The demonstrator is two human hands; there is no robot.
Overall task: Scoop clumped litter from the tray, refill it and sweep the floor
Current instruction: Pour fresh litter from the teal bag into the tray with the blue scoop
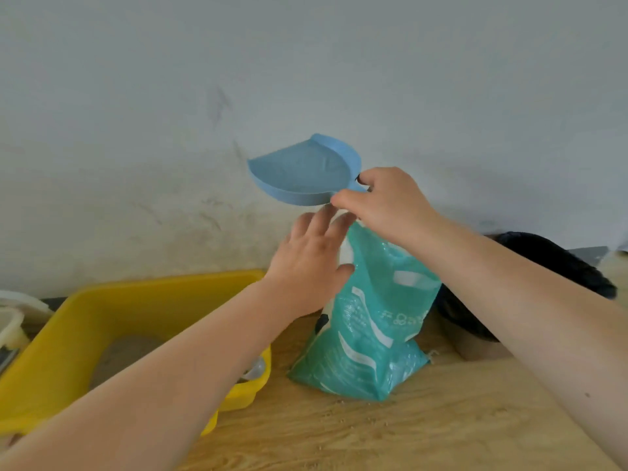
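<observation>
Holding a blue plastic scoop (302, 171) by its short handle, the right hand (387, 205) is curling its fingers round that handle just above the mouth of the teal litter bag (370, 317). The left hand (309, 263) is lying with fingers straight and spread against the upper side of the bag, steadying it rather than gripping. The bag is standing upright on the wooden floor (441, 430), just beside the yellow litter tray (68, 317), which is showing some grey litter (119, 355) at its bottom. The bag is looking soft and slack near the top, fuller and probably heavy at the base, with a slick film; taking it low with one palm under the bulk and pinching the folded neck should be safest. The scoop is seeming stiff and light. Loose grains (353, 419) are lying scattered on the floor, and a dark bag (550, 266) is sitting by the wall (306, 62).
</observation>
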